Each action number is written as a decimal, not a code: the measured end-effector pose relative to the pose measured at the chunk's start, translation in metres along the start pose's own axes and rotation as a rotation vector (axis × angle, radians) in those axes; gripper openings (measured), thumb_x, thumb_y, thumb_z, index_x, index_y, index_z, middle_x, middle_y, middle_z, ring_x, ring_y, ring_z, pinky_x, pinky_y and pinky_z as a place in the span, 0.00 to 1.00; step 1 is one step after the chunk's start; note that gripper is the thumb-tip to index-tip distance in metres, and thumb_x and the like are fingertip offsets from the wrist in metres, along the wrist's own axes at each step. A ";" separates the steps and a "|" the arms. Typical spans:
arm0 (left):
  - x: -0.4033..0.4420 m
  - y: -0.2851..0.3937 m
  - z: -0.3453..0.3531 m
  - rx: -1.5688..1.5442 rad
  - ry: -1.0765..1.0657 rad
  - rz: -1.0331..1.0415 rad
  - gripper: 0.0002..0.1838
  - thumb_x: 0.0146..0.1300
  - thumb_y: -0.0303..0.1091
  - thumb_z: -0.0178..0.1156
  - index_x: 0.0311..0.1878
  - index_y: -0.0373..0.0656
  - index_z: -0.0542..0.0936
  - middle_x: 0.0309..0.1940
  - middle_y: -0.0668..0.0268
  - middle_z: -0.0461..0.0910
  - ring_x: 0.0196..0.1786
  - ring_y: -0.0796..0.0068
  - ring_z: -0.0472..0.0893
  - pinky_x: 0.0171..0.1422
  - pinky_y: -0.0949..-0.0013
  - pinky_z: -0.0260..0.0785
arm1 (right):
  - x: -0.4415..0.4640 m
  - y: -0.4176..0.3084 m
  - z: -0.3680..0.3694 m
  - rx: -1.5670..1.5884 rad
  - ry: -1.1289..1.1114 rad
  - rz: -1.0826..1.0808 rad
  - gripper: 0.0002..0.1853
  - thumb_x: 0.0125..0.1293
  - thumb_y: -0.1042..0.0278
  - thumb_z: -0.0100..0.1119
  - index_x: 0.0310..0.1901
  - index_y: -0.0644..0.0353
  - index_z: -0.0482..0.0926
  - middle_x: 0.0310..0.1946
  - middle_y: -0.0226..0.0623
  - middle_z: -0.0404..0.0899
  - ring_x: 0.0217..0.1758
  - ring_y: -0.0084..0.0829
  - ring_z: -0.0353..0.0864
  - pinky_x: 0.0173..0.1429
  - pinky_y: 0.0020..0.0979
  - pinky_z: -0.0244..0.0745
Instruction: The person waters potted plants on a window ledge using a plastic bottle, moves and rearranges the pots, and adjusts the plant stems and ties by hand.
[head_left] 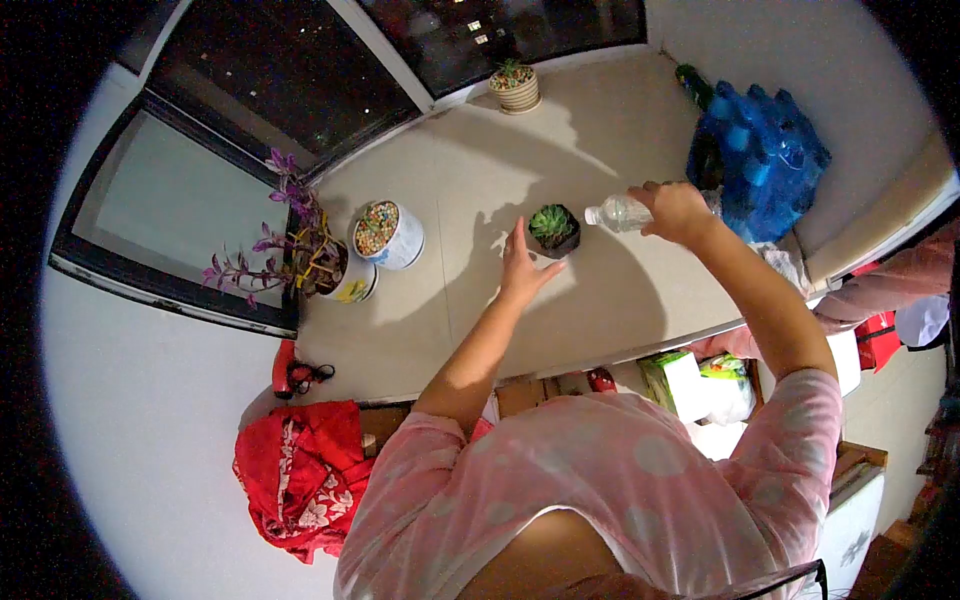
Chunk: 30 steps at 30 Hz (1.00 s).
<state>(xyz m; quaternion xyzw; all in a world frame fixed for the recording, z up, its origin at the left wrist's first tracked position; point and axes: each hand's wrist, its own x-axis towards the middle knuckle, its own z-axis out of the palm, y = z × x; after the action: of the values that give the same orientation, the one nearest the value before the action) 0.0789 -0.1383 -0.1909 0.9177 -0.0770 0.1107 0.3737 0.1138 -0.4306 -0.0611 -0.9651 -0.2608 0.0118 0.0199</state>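
A small green succulent (551, 226) in a dark pot stands on the pale sill (400, 330). Just left of the pot is my left hand (523, 268), its thumb and fingers spread, with nothing between them. My right hand (676, 213) grips a clear plastic bottle (622, 213), tilted sideways. The bottle's mouth points left at the succulent, a little to the right of the pot. Whether any liquid leaves the mouth cannot be made out.
Left on the sill are a white pot (402, 240) topped with coloured pebbles and a purple-leaved plant (290, 225). A striped pot (517, 92) stands by the window. Blue plastic wrap (765, 150) lies at the right. Red cloth (300, 480) is at lower left.
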 end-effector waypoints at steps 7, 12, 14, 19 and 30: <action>0.017 0.012 0.016 -0.037 0.051 -0.072 0.62 0.37 0.35 0.75 0.71 0.46 0.41 0.59 0.49 0.57 0.61 0.49 0.62 0.64 0.53 0.59 | 0.016 0.013 0.008 0.024 0.029 -0.049 0.32 0.46 0.57 0.69 0.56 0.49 0.71 0.45 0.36 0.78 0.46 0.40 0.79 0.48 0.40 0.75; 0.025 -0.004 0.020 -0.252 0.022 -0.040 0.61 0.39 0.27 0.73 0.71 0.49 0.39 0.60 0.49 0.58 0.62 0.52 0.64 0.65 0.55 0.59 | 0.028 0.012 -0.001 0.023 0.017 -0.052 0.31 0.46 0.58 0.69 0.55 0.49 0.72 0.45 0.36 0.78 0.47 0.40 0.78 0.49 0.40 0.74; 0.028 -0.013 0.021 -0.437 -0.051 -0.055 0.60 0.40 0.25 0.72 0.71 0.49 0.39 0.61 0.50 0.59 0.63 0.55 0.64 0.66 0.56 0.58 | 0.032 0.015 0.001 0.048 0.045 -0.068 0.28 0.46 0.58 0.69 0.52 0.50 0.73 0.43 0.37 0.78 0.46 0.41 0.79 0.49 0.41 0.74; 0.041 -0.023 0.009 -0.501 -0.210 -0.139 0.59 0.43 0.21 0.68 0.72 0.54 0.38 0.61 0.53 0.62 0.65 0.60 0.62 0.69 0.60 0.55 | 0.044 0.022 0.007 0.044 0.026 -0.102 0.30 0.45 0.60 0.70 0.53 0.50 0.73 0.45 0.38 0.77 0.47 0.41 0.78 0.51 0.39 0.73; 0.059 -0.016 -0.010 -0.399 -0.368 -0.132 0.58 0.43 0.17 0.66 0.73 0.57 0.40 0.66 0.58 0.59 0.68 0.62 0.59 0.70 0.63 0.51 | 0.051 0.030 0.005 0.102 0.049 -0.134 0.29 0.45 0.59 0.70 0.52 0.51 0.73 0.44 0.38 0.78 0.47 0.42 0.78 0.49 0.40 0.73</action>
<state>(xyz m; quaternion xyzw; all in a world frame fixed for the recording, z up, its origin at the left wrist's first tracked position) 0.1380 -0.1234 -0.1794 0.8338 -0.1039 -0.0997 0.5330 0.1724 -0.4304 -0.0680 -0.9433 -0.3232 0.0002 0.0759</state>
